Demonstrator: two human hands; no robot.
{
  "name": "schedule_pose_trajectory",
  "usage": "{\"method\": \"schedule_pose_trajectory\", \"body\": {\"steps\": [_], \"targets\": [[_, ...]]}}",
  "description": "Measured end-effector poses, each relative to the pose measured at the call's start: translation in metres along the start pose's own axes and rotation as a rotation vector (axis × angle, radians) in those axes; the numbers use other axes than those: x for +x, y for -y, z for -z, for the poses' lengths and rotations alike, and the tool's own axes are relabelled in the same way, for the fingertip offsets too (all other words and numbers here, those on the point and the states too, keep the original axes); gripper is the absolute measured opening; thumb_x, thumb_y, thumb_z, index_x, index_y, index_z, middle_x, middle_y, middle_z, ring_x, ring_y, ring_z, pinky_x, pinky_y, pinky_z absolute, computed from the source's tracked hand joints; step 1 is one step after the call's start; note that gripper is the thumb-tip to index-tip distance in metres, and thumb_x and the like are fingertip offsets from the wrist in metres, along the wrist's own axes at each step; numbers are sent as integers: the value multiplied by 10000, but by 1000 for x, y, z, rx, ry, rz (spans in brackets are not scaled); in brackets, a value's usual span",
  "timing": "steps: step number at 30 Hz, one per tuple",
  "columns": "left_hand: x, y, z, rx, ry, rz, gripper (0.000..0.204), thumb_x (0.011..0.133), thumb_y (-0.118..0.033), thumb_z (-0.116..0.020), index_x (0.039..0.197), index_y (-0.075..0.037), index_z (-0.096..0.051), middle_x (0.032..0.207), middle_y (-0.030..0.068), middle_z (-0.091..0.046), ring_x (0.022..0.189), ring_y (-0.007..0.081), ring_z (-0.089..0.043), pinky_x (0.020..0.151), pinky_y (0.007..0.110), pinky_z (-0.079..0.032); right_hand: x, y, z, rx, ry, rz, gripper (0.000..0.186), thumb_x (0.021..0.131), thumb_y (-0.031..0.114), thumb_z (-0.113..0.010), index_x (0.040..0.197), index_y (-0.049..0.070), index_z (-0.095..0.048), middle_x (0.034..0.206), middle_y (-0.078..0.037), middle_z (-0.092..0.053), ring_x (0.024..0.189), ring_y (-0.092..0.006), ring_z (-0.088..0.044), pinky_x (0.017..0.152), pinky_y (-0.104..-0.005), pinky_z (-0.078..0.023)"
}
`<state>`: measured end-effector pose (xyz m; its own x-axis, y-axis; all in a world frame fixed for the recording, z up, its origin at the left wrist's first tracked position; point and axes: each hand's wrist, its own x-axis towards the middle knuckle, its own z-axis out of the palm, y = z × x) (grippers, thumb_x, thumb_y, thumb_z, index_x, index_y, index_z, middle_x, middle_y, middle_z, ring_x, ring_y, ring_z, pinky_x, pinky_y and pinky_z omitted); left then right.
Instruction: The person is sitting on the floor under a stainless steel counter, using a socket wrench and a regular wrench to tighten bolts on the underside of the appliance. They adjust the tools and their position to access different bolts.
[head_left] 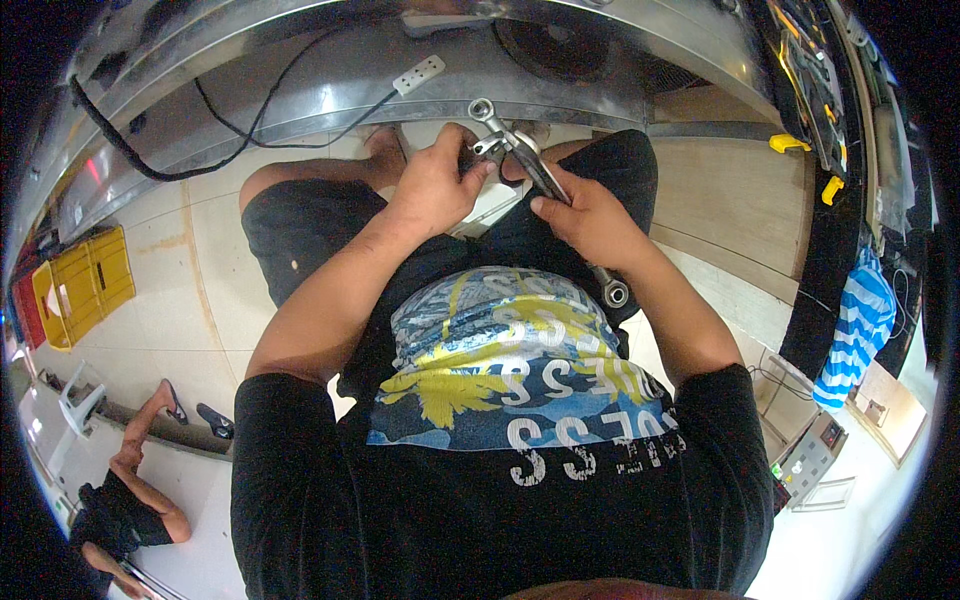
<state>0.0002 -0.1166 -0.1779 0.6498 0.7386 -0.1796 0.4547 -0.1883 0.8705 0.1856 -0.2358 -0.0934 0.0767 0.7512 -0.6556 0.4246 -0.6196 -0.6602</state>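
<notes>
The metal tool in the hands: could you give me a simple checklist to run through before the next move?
1. Right hand wrapped around the metal tool: ok.
2. Left hand firmly gripping metal: cannot tell; it is at the upper part, but the fingertips are partly hidden.
3. Upper ring end and lower ring end both in view: ok.
4. Both ring ends on one piece: cannot tell; the right hand covers the middle.
5. White power strip clear of both hands: ok.

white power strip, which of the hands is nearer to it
Left. In the picture, the left hand is below the white power strip; the right hand is lower and farther right.
</notes>
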Motion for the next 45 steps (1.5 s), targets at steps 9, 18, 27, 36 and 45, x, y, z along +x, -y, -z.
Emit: {"method": "schedule_pose_trajectory", "body": {"steps": [9, 18, 27, 36, 45], "targets": [[-3, -3, -1, 101, 30, -53, 385, 902, -265, -733, 1090, 3, -531, 870, 280, -668, 871, 499, -661, 734, 536, -519, 2, -4, -2, 22, -22, 54, 502, 977, 210, -614, 1439, 48, -505, 1170, -183, -706, 1058, -273, -674, 941, -369, -493], [-2, -4, 1, 95, -24, -57, 279, 928, -174, -670, 1014, 25, -495, 857, 296, -659, 842, 506, -654, 712, 555, -514, 3, 0, -1, 48, -19, 111, 496, 971, 233, -618, 1428, 69, -521, 1012, -148, -699, 861, -178, -624, 836, -320, -505], [-6, -1, -1, 92, -49, -117, 309, 919, -194, -687, 1023, 33, -505, 857, 295, -657, 842, 492, -662, 723, 551, -518, 8, -15, 0, 120, 3, 25, 503, 967, 234, -629, 1437, 87, -522, 791, -56, -637, 669, -134, -539, 666, -321, -479], [-4, -1, -3, 86, -93, -111, 302, 901, -211, -727, 1002, 16, -556, 895, 267, -676, 862, 485, -668, 739, 524, -530, 6, -19, -1, 187, 23, 23, 503, 976, 229, -617, 1454, 115, -513, 794, -20, -630, 663, -106, -507, 652, -292, -464], [-6, -1, -4, 111, -116, -96, 268, 895, -178, -717, 1005, 13, -564, 849, 264, -670, 836, 472, -670, 715, 511, -528, 4, -16, -1, 162, 12, 52, 474, 970, 240, -612, 1414, 93, -538, 823, -61, -655, 697, -132, -549, 692, -323, -487]]}}
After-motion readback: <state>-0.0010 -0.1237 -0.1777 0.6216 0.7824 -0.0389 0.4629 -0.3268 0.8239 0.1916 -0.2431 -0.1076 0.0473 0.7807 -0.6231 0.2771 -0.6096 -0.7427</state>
